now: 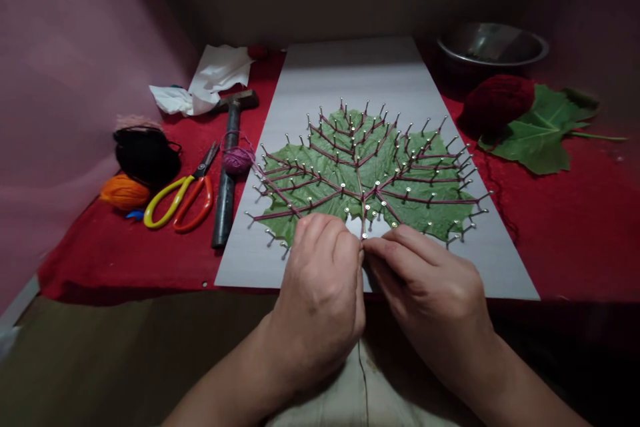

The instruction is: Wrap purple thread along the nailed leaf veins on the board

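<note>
Left fingers [320, 237] curled tight (contents hidden), right fingers [397, 255] pinched together, beside a nail [365, 236]

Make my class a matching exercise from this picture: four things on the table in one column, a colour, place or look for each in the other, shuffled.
Column one
1. scissors
2. hammer
3. bowl
4. nailed leaf

Column two
A. round and shiny
B. spread on the pale board
C. yellow and orange-red handles
D. one long, dark handle

Pairs: 1-C; 2-D; 3-A; 4-B
</note>
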{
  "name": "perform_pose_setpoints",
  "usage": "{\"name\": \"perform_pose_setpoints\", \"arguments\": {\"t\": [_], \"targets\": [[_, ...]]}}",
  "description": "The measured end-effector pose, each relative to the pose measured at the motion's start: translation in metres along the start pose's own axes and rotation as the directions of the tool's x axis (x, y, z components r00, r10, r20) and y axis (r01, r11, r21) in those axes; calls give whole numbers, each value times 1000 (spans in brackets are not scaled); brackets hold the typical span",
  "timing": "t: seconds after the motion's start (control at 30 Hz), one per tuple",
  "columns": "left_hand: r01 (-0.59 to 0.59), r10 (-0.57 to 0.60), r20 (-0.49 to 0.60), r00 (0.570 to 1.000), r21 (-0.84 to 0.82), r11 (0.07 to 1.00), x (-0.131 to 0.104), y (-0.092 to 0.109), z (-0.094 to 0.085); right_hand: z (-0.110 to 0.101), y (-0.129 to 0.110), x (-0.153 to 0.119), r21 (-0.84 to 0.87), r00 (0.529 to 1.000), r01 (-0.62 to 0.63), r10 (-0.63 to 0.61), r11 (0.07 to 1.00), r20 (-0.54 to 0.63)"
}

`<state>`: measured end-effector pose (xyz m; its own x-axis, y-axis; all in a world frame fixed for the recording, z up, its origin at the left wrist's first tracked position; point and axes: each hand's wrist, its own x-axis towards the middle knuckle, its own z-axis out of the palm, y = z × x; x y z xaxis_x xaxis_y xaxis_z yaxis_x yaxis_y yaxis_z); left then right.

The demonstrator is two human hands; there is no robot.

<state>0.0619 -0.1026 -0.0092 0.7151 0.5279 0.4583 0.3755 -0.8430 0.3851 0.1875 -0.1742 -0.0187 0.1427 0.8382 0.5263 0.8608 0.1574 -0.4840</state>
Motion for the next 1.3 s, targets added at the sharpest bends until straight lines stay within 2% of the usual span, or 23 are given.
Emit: {"name": "perform_pose_setpoints", "arguments": {"t": [0.13,0.53,0.73,0.87,0.97,1.13,1.2,1.3], "targets": [[-39,39,8,999,5,999,0,-2,0,-2,2,2,-31,1000,-9,9,999,10],[-29,28,46,999,15,999,-3,-3,-1,-6,2,11,-10,996,-42,43,999,72],[-170,162,102,981,72,983,-3,-8,-4,-8,3,14,58,989,-105,98,993,110],[-211,202,91,975,112,971,-6,-9,-4,-7,1,14,7,993,-62,61,998,99],[-249,242,81,967,80,965,-7,-9,-6,-6,1,14,-8,995,-44,45,999,85],[-462,460,113,880,-10,887,-11,-14,-13,-6,1,15,-9,994,-53,54,999,96],[-467,468,108,877,-33,884,-15,-16,-15,-6,1,15,-8,993,-59,60,998,98],[-399,405,95,910,-69,914,-25,-16,-17,-6,1,15,-10,993,-61,62,998,98]]}}
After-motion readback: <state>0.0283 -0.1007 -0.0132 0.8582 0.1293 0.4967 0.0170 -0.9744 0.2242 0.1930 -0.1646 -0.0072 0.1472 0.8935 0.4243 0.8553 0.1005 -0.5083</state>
